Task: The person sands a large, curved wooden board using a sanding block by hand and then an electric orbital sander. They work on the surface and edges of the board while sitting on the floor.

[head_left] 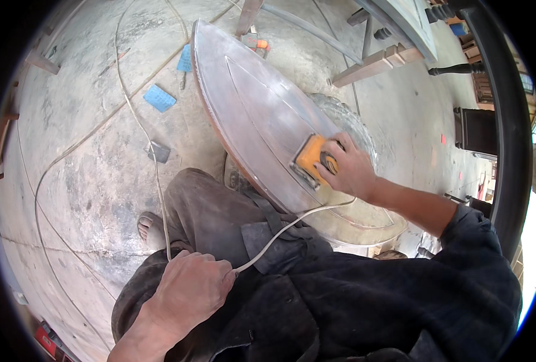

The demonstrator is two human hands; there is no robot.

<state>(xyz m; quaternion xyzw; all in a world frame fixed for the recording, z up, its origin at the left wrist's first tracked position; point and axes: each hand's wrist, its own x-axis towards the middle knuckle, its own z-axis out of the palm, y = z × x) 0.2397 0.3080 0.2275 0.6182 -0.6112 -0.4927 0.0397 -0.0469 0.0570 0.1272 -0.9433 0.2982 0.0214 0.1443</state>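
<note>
My right hand (pixel 349 166) is closed round a yellow and black electric sander (pixel 311 158), its flat pad down on a long pointed oval wooden panel (pixel 250 102). The panel has a dusty greyish-white face with curved lines running along it and a brown edge. It lies aslant in front of me, against my knee. My left hand (pixel 192 283) is a fist by my lap, gripping the pale power cord (pixel 286 228). One stretch of cord runs from this fist to the sander, and another leads away over the floor.
Blue sandpaper sheets (pixel 159 98) and a dark grey square piece (pixel 158 152) lie on the concrete floor left of the panel. An orange and grey tool (pixel 256 42) rests beyond its tip. Wooden furniture legs (pixel 376 65) stand at the far right. Cables (pixel 69 148) cross the floor.
</note>
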